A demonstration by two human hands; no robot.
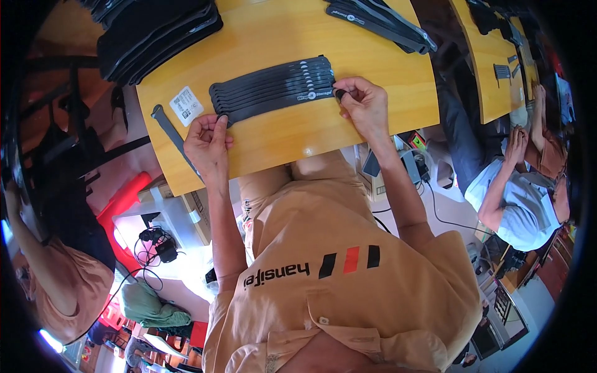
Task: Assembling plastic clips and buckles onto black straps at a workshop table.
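Note:
Several dark grey storage straps (pixel 267 87) lie overlapped in a fanned row on the yellow table, looped ends to the left and white printing near the right. My left hand (pixel 210 138) pinches the left end of the strap closest to me. At the other end of that strap, my right hand (pixel 362 104) has thumb and fingers pressed together on its black tip. A single loose strap (pixel 174 138) lies slantwise left of my left hand, partly covered by it. Between that strap and the row sits a white printed label (pixel 186 105).
A tall stack of black straps (pixel 158 40) stands at the far left of the table (pixel 280 146), and another bundle (pixel 379 25) at the far right. People sit on both sides. A second table (pixel 491 81) is at right; cables (pixel 444 217) hang below.

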